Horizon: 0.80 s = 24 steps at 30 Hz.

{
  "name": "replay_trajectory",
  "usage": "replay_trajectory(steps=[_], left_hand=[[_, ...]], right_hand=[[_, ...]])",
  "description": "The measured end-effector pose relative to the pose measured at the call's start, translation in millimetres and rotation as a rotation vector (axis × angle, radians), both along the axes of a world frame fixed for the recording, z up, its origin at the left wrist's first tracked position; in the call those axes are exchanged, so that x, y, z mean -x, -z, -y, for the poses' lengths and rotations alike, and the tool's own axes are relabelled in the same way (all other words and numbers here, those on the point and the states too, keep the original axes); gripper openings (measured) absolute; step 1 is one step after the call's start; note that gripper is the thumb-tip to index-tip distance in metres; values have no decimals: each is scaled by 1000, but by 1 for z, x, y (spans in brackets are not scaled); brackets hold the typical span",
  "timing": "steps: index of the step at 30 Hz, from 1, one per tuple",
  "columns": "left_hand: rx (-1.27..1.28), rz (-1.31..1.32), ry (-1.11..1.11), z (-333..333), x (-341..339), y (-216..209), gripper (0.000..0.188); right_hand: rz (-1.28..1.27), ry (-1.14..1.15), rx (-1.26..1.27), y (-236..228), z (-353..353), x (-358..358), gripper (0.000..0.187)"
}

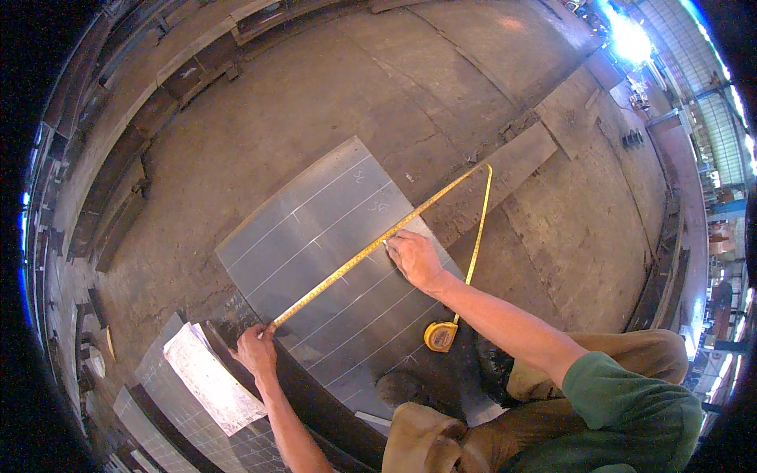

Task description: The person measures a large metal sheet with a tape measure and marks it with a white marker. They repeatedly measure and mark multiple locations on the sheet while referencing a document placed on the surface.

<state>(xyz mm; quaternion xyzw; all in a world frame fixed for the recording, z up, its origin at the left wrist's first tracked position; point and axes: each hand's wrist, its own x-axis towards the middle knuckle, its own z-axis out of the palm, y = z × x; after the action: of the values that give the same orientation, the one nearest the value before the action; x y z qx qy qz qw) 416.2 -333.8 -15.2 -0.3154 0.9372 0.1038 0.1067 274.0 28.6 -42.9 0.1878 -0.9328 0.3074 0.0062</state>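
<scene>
A dark steel plate (331,284) marked with several thin white lines lies below me. The yellow blade of a tape measure (337,275) stretches across it. My left hand (256,351) pinches the blade's end at the plate's left edge. My right hand (415,258) rests by the blade near the plate's right side, fingers closed on a small white piece of chalk (385,243), mostly hidden by them. Past the plate the blade bends back to its yellow case (439,337), which sits near my knees, untouched by either hand.
Creased white papers (209,374) lie on more marked plates (181,414) at lower left. A long flat steel strip (516,169) runs along the floor beyond the plate. Steel beams (150,110) line the far left. Bright welding light (631,39) glares at upper right.
</scene>
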Motion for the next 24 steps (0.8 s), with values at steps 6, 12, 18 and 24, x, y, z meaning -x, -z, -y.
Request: replay_trajectory(steps=[6, 12, 18, 24], left_hand=[[20, -50, -6, 2, -4, 5, 30], [-5, 17, 2, -2, 2, -4, 30], [21, 18, -8, 3, -7, 6, 33], [-30, 134, -39, 1, 6, -3, 43]], right_hand=[[32, -17, -135, 3, 4, 0, 16], [243, -12, -352, -33, 22, 7, 12], [486, -346, -588, -99, 2, 7, 13], [235, -67, -410, -53, -57, 26, 16]])
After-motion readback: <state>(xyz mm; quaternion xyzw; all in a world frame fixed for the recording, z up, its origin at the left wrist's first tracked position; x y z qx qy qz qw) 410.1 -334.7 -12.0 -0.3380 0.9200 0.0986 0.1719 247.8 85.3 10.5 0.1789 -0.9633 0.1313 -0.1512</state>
